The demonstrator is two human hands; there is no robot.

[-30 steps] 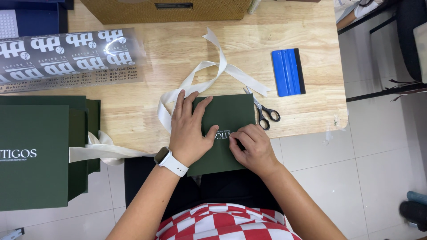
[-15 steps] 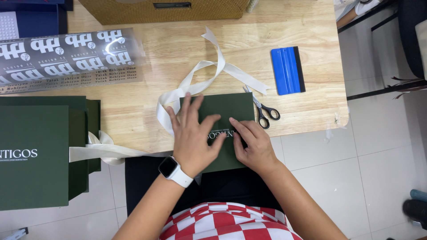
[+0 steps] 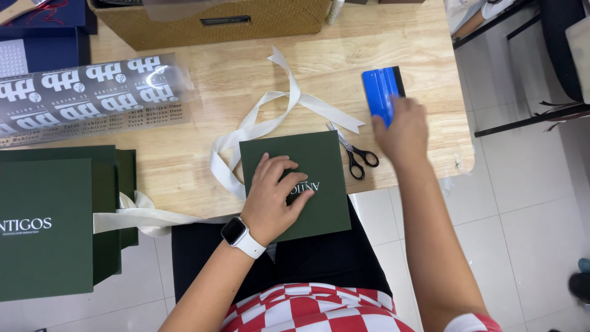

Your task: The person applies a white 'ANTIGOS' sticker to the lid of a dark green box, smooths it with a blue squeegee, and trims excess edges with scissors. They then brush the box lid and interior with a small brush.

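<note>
Green and flat, the square box lid (image 3: 319,178) overhangs the counter (image 3: 246,92) edge, pinned by the spread left hand (image 3: 275,197) to stay put — while the right hand (image 3: 402,132) reaches, fingers loosely curled, onto the blue squeegee (image 3: 380,92).

Scissors (image 3: 355,154) lie between the box (image 3: 295,184) and the squeegee (image 3: 381,92).
</note>
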